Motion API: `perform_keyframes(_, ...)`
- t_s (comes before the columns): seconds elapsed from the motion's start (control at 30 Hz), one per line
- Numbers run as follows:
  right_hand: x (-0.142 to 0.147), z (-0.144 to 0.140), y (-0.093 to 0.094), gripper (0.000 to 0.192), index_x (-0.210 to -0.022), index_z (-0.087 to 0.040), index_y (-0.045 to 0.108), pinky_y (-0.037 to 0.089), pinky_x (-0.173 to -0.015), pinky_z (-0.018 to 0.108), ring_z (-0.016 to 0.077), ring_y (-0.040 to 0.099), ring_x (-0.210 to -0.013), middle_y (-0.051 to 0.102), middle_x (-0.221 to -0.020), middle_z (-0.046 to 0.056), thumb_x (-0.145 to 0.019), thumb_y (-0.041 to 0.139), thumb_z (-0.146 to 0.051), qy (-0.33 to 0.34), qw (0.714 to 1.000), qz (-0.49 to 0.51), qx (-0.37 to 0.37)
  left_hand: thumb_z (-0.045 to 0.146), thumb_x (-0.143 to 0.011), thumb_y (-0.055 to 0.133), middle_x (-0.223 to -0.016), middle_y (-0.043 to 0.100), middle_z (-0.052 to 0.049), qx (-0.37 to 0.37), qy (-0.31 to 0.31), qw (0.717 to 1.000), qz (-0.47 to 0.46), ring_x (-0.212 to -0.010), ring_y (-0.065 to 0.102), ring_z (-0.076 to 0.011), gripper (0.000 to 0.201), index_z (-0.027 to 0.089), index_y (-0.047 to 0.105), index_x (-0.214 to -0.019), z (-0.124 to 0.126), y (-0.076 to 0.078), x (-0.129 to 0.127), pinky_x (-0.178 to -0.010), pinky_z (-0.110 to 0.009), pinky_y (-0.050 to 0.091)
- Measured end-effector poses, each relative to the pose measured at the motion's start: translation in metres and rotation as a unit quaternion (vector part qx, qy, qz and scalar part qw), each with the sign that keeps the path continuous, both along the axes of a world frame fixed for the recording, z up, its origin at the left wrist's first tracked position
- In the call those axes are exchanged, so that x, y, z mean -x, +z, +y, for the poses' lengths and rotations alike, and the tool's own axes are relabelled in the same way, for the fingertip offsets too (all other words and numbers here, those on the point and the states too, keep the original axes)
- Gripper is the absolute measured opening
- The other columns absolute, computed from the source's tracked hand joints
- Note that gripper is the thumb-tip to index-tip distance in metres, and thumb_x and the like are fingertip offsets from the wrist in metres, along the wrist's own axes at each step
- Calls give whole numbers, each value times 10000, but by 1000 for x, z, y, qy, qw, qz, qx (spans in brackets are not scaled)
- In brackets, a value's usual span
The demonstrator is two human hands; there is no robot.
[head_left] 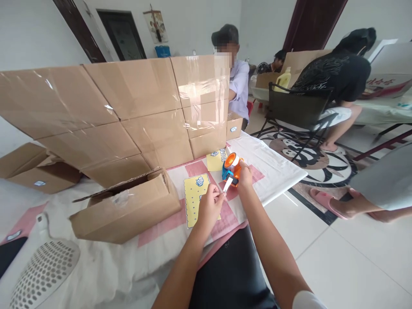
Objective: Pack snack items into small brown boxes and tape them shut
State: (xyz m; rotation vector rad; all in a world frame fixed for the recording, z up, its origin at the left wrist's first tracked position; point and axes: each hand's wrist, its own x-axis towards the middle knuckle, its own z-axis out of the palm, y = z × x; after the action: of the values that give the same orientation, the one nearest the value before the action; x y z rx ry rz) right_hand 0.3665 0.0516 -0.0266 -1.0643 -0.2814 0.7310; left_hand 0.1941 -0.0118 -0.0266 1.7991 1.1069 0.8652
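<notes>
My right hand (246, 177) grips an orange-and-blue tape dispenser (237, 171) from its right side, above the table. From the dispenser a short white strip of tape (228, 183) runs down toward me. My left hand (210, 202) is closed, pinching the strip's free end between thumb and fingers. Below the left hand lies a yellow patterned sheet (190, 195), partly covered by that hand. Another yellow sheet (213, 161) lies behind the dispenser, close to the cardboard wall.
A taped cardboard wall (144, 111) stands across the table. An open cardboard box (128, 214) sits to the left, beside a white perforated scoop-like object (48, 266). A small box (234, 128) stands at the wall's right end. One person (240, 81) is behind it; others sit rightward.
</notes>
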Motion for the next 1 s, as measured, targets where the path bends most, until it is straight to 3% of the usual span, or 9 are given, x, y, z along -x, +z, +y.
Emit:
perform_keyframes(0.17,2,2,-1,135,-860,-190,599,534,-482,261,150,633,-517,654,-646,-24,-874,623,-322,30,997,55,48,322,-970,529,-787,705,40,-40,15,995,86,-652,631,-158,154,250,413,-897,0,5,0,-595,-250,299)
perform_keyframes(0.3,-1,1,-6,181,-859,-178,621,599,-539,347,214,700,-593,710,-731,45,-904,576,-348,78,992,74,72,312,-975,541,-820,716,20,-60,27,988,140,-724,676,-191,97,252,472,-943,3,5,-1,-599,-260,276)
perform_keyframes(0.43,-20,1,-3,195,-767,-215,550,587,-578,301,180,674,-605,659,-679,1,-894,573,-362,52,997,26,43,224,-943,550,-801,728,0,-50,58,985,157,-694,674,-201,69,245,485,-936,7,-1,12,-592,-269,267)
perform_keyframes(0.53,-30,5,4,241,-799,-224,519,567,-636,255,140,646,-655,634,-718,-25,-931,513,-426,-6,999,-41,-8,275,-969,526,-882,757,-4,-50,82,987,132,-703,679,-194,80,251,459,-932,9,-3,22,-602,-272,292)
perform_keyframes(0.67,-20,9,3,340,-783,-221,486,495,-648,212,105,565,-672,565,-718,-43,-927,548,-524,-46,984,-159,-59,385,-997,507,-878,772,40,-47,75,993,77,-671,673,-157,163,265,413,-939,7,3,22,-624,-253,365)
perform_keyframes(0.87,1,12,-10,390,-717,-204,537,441,-617,252,127,501,-639,542,-675,-36,-842,683,-544,41,947,-315,-38,409,-947,580,-808,756,40,-13,95,993,-66,-521,543,-118,249,260,388,-894,-5,11,29,-581,-239,368)
perform_keyframes(0.93,2,10,-10,329,-817,-193,611,494,-730,300,171,576,-758,629,-791,3,-784,744,-493,57,939,-340,-21,419,-939,590,-794,746,38,-8,103,990,-92,-506,511,-108,266,258,383,-891,-12,12,38,-567,-235,359)
perform_keyframes(1.0,5,3,-6,375,-1002,-190,644,486,-949,364,227,601,-1025,670,-1053,65,-750,779,-432,16,931,-365,-14,409,-941,585,-790,736,37,-8,108,989,-105,-504,487,-98,263,256,378,-890,-20,15,48,-559,-232,352)
